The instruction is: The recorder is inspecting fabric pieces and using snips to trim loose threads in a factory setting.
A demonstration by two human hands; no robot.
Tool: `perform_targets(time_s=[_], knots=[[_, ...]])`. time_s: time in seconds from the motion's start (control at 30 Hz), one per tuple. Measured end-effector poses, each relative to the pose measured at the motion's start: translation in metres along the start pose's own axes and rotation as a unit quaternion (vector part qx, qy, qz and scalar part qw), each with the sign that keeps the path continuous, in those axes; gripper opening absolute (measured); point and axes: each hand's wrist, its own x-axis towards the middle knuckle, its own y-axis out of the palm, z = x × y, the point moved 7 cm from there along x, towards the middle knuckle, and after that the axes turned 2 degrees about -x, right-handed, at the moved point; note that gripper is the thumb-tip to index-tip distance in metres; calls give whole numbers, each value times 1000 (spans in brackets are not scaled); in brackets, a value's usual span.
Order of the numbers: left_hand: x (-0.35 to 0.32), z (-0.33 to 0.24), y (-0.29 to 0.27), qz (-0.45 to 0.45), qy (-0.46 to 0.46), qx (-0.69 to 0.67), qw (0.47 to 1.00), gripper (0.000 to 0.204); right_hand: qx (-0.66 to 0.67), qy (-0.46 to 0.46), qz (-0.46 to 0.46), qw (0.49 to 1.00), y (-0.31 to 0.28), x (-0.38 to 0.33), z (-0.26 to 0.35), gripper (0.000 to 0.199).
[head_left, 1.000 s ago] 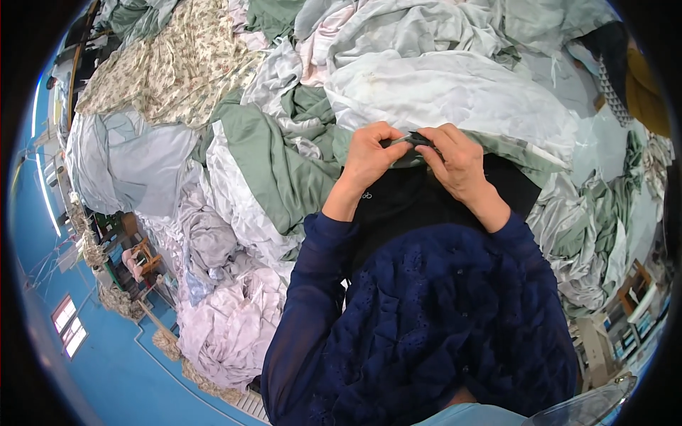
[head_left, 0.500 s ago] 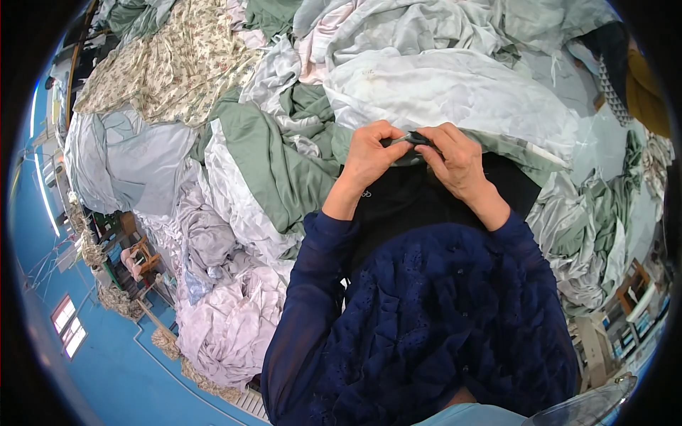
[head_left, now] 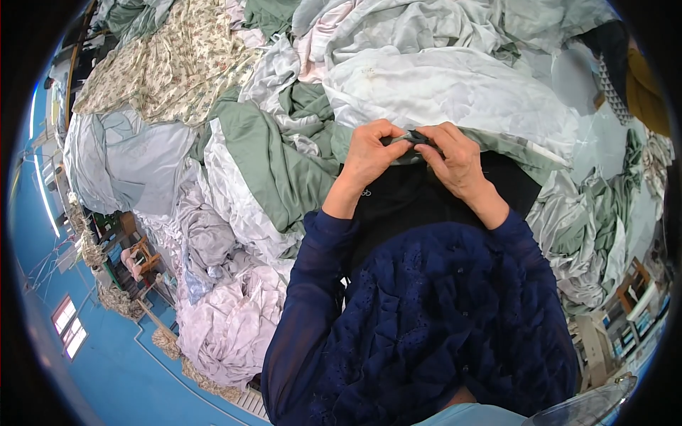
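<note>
My left hand [head_left: 371, 150] pinches the edge of a green and white cloth [head_left: 277, 167], thumb against forefinger. Close beside it, my right hand [head_left: 455, 157] is closed with its fingertips on a small dark object [head_left: 418, 136] at the same cloth edge. That object is mostly covered by fingers, and its kind cannot be made out. The fingertips of both hands nearly meet. From there the cloth runs off to the left in green folds and to the right as a narrow strip, above a black apron [head_left: 398, 199] at my waist.
White sheeting [head_left: 447, 85] is heaped just beyond my hands. Floral cloth [head_left: 170, 64] lies at the far left, with a pink pile [head_left: 227, 326] at the near left. Crumpled green and white fabric [head_left: 586, 234] hangs at the right. A blue floor [head_left: 128, 376] shows at lower left.
Both hands stay in nearly the same place, pinching the cloth edge. The fingertips and the small dark object have shifted only very slightly.
</note>
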Motion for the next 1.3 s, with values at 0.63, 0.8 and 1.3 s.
perform_targets(time_s=[0.63, 0.8, 1.3], knots=[[-18, -31, 11, -125, 316, 234, 911, 14, 53, 90, 4, 995, 4, -10, -8, 24], [-29, -45, 20, -154, 402, 299, 852, 17, 49, 86, -18, 995, 1, -12, -13, 24], [-24, -40, 20, -125, 365, 261, 885, 16, 90, 86, 9, 992, 12, -5, -16, 18]])
